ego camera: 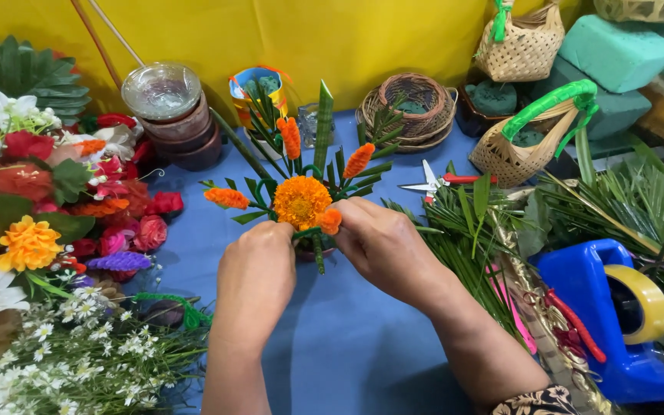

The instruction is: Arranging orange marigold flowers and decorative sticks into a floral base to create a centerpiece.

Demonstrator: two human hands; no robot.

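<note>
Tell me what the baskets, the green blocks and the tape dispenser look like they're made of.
Baskets: woven natural fibre, perhaps rattan or palm, with a matte tan weave showing. Green blocks: probably floral foam, with a dull, grainy, squared surface. Tape dispenser: glossy blue moulded plastic.

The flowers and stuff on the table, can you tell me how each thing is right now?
Flower arrangement: upright, held between both hands.
Left hand: fingers closed on the arrangement's base.
Right hand: pinching a small orange flower.
Scissors: lying flat, blades closed.
Tape dispenser: loaded with a yellow roll.
Round wicker basket: upright.
Stacked bowls: nested, upright.
</note>
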